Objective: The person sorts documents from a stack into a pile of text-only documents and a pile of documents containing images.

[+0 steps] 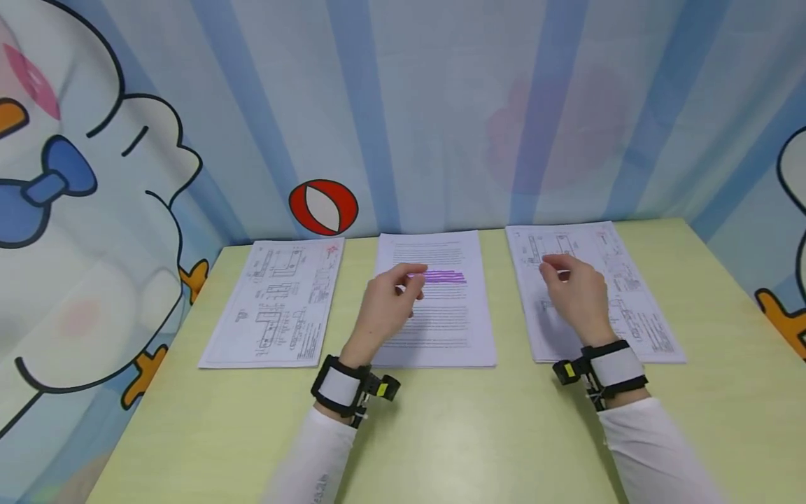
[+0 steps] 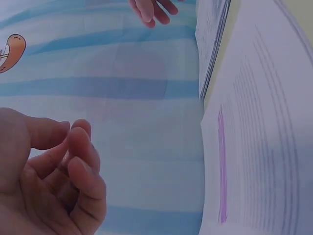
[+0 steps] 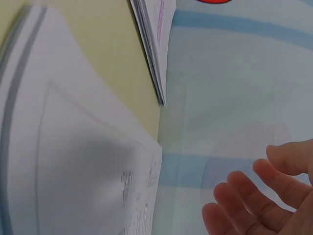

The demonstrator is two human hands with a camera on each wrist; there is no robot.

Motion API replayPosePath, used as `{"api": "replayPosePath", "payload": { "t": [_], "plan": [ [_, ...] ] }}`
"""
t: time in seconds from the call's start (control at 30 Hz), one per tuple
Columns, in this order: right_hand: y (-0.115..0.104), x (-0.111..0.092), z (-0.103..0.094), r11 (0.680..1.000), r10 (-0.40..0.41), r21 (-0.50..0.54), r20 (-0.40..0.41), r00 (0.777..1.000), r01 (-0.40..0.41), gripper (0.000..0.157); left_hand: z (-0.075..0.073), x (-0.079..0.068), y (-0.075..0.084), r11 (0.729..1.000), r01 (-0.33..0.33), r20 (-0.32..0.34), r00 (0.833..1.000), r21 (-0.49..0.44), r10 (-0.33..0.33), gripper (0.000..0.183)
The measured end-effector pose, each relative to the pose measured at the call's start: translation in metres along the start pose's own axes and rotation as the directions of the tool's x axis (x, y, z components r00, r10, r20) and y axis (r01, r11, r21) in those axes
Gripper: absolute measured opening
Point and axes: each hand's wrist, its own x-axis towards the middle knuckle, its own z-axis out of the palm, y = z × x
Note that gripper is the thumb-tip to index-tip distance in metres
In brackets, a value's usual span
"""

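My left hand (image 1: 387, 301) hovers above the left side of the middle paper stack (image 1: 441, 322), whose top sheet carries lines of text and purple marker strokes (image 1: 447, 277). In the left wrist view that hand's fingers (image 2: 85, 178) are loosely bent, thumb close to the index finger, with nothing held. Over the right paper stack (image 1: 636, 329), which has technical drawings on top, my right hand (image 1: 579, 294) is raised. The right wrist view shows its relaxed, slightly bent fingers (image 3: 244, 200) apart from the paper and holding nothing. Each hand covers part of the page beneath it.
A third paper stack (image 1: 277, 301) with line drawings and a small red mark lies at the left of the pale yellow table (image 1: 453, 427). Behind the table hangs a blue striped cartoon curtain (image 1: 441, 126). Strapped cameras (image 1: 387, 387) sit on both wrists.
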Motion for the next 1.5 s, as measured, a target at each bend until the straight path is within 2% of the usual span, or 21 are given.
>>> {"api": "replayPosePath", "payload": {
  "t": [0.2,0.37,0.57,0.73,0.93,1.03,1.2,1.27,1.3,1.37,1.5],
  "plan": [
    [-0.028,-0.006,0.023,0.989,-0.104,0.105,-0.006,0.995,0.104,0.023,-0.052,-0.009,-0.011,0.996,0.044,-0.085,0.996,0.072,-0.038,0.025],
    [-0.051,-0.014,0.040,0.974,-0.155,0.166,-0.012,0.988,0.155,0.022,-0.083,-0.013,-0.027,0.987,0.070,-0.107,0.993,0.143,-0.055,0.027],
    [-0.076,-0.021,0.063,0.958,-0.186,0.223,-0.004,0.983,0.182,0.026,-0.110,-0.017,-0.047,0.954,0.122,-0.134,0.987,0.274,-0.088,0.028],
    [-0.090,-0.021,0.083,0.944,-0.234,0.239,0.006,0.972,0.226,0.029,-0.127,-0.020,-0.069,0.936,0.199,-0.145,0.976,0.292,-0.162,0.029],
    [-0.106,-0.022,0.112,0.937,-0.252,0.268,0.077,0.965,0.224,0.035,-0.144,-0.028,-0.096,0.901,0.267,-0.177,0.960,0.341,-0.218,0.029],
    [-0.115,-0.022,0.127,0.927,-0.266,0.307,0.142,0.953,0.213,0.037,-0.154,-0.029,-0.123,0.886,0.292,-0.203,0.952,0.360,-0.231,0.030],
    [-0.131,-0.021,0.151,0.923,-0.264,0.351,0.280,0.923,0.157,0.044,-0.166,-0.026,-0.211,0.843,0.312,-0.254,0.942,0.438,-0.218,0.041],
    [-0.137,-0.022,0.159,0.927,-0.243,0.357,0.339,0.909,0.115,0.046,-0.168,-0.024,-0.234,0.820,0.338,-0.273,0.934,0.461,-0.232,0.043],
    [-0.141,-0.022,0.163,0.929,-0.231,0.358,0.370,0.900,0.091,0.048,-0.170,-0.024,-0.238,0.810,0.367,-0.276,0.924,0.458,-0.263,0.043],
    [-0.147,-0.023,0.169,0.933,-0.202,0.357,0.427,0.882,0.041,0.050,-0.172,-0.026,-0.228,0.780,0.435,-0.278,0.898,0.450,-0.341,0.041],
    [-0.160,-0.025,0.179,0.934,-0.160,0.354,0.519,0.839,-0.041,0.053,-0.177,-0.030,-0.184,0.711,0.537,-0.244,0.843,0.454,-0.480,0.041]
  ]
}}
